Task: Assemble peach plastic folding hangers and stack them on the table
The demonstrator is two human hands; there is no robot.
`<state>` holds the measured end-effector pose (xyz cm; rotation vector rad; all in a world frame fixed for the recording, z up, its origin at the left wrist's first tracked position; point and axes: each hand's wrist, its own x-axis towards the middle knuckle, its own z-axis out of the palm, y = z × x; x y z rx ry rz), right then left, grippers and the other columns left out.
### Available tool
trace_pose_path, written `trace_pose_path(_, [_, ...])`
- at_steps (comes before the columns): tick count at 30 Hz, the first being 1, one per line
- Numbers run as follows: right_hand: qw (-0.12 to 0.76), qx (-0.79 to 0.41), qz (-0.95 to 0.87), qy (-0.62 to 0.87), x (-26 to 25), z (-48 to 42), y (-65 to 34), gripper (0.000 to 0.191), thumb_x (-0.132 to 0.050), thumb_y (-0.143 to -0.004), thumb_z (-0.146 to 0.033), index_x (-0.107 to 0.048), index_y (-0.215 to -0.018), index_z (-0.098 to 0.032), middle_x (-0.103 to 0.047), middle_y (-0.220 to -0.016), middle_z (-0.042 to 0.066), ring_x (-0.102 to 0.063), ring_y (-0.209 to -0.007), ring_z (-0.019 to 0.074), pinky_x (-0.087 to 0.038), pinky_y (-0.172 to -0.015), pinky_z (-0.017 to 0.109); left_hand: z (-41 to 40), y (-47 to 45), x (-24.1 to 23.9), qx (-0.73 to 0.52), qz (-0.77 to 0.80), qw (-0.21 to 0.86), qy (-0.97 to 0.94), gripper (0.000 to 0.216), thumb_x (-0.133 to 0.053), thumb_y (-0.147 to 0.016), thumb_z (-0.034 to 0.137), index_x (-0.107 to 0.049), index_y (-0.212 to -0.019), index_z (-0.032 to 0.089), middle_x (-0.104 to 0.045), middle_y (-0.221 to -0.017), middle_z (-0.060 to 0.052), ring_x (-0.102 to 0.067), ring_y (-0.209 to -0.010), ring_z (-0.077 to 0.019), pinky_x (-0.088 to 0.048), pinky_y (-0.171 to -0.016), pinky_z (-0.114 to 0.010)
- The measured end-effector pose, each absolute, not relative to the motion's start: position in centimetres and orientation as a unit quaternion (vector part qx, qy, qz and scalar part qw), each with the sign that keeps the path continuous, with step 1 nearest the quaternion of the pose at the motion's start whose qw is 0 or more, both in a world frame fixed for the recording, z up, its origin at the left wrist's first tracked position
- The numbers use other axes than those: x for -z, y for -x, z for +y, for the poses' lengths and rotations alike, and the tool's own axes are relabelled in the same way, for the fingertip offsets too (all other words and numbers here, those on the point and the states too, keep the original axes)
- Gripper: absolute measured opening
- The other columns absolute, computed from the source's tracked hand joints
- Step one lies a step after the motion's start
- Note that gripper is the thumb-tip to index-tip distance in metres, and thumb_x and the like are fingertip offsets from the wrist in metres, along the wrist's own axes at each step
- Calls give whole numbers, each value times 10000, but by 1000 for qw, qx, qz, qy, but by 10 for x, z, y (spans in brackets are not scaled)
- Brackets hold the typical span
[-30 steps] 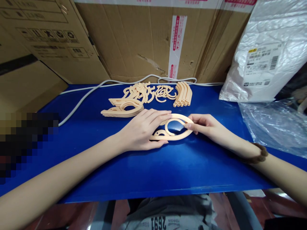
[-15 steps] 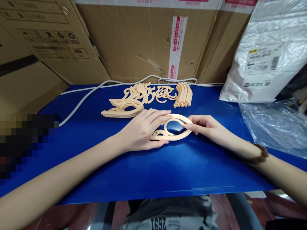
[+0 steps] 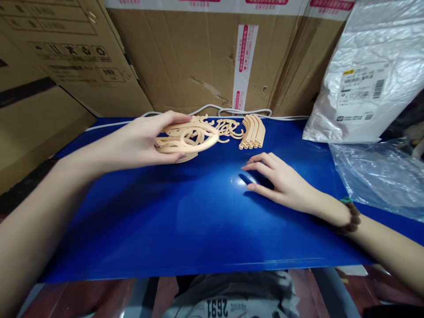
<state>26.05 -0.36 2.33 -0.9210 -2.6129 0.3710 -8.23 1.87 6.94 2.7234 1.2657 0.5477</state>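
Note:
My left hand (image 3: 144, 140) grips a beige plastic folding hanger (image 3: 208, 143), folded into an oval, with thumb and fingers on its two long sides. It is over a stack of similar folded hangers (image 3: 189, 157), which the hand and the held hanger mostly hide. Whether the held hanger touches the stack I cannot tell. My right hand (image 3: 280, 182) is low over the blue table, fingers apart and nothing in them. Beyond it lie several curved beige hanger arms (image 3: 253, 131) side by side. Loose beige hooks (image 3: 228, 127) form a pile to their left.
Cardboard boxes (image 3: 192, 57) wall off the back and left of the blue table (image 3: 212, 225). A white cable (image 3: 245, 110) runs along the back edge. At the right stand a white labelled mailer bag (image 3: 361, 84) and a clear plastic bag (image 3: 377, 176).
My left hand has carried the folded hanger left and back, from mid-table to over the stack. My right hand has let go of it and its fingers have spread.

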Motion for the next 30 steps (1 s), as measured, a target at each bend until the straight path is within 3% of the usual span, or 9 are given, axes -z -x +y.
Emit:
trace_pose_path(1, [162,-118,-928,315,-22,-3,-260,404,-529,-929,-475,-577,-1238,-220,-558,-1257,125,-521,-1133,268,-415,-981,436,22,94,-67,-187,417,46,-888,653,-629,-843,507,-443,-1386,197,-632,-1232,-71,-616,-998,-228,-552,-847,-378])
trace_pose_path(3, [142,-106,-935,307,-19,-3,-260,408,-516,-936,-477,-568,-1249,-220,-536,-1290,130,-510,-1154,272,-415,-984,449,27,113,-61,-168,475,75,-861,582,-594,-891,479,-443,-1396,232,-584,-1322,-51,-582,-1098,-258,-510,-939,-451])
trace_pose_path(7, [116,-90,-941,306,-18,-1,-260,400,-500,-947,-473,-570,-1243,-214,-528,-1298,126,-504,-1150,267,-412,-986,450,28,129,-54,-194,523,124,-821,568,-614,-864,510,-509,-1344,227,-599,-1314,-45,-569,-1123,-292,-435,-1008,-555])
trace_pose_path(10, [106,-79,-943,306,-20,-1,-260,398,-488,-955,-467,-567,-1248,-208,-526,-1303,123,-501,-1151,260,-410,-990,442,25,127,-56,-191,536,134,-811,592,-570,-873,541,-494,-1368,226,-578,-1339,-40,-544,-1166,-282,-393,-1051,-527])
trace_pose_path(16, [84,-52,-947,305,-22,-3,-260,408,-458,-968,-462,-556,-1269,-205,-519,-1322,123,-508,-1150,261,-419,-982,436,26,123,-54,-188,571,139,-787,691,-635,-737,650,-557,-1325,295,-578,-1354,-3,-539,-1212,-279,-411,-1070,-426])
trace_pose_path(30, [80,-42,-952,292,-21,0,-262,406,-458,-971,-452,-549,-1280,-205,-525,-1326,121,-514,-1165,254,-423,-985,430,41,136,-38,-177,510,164,-826,688,-685,-702,651,-591,-1289,305,-600,-1340,-8,-572,-1187,-254,-393,-1070,-480])
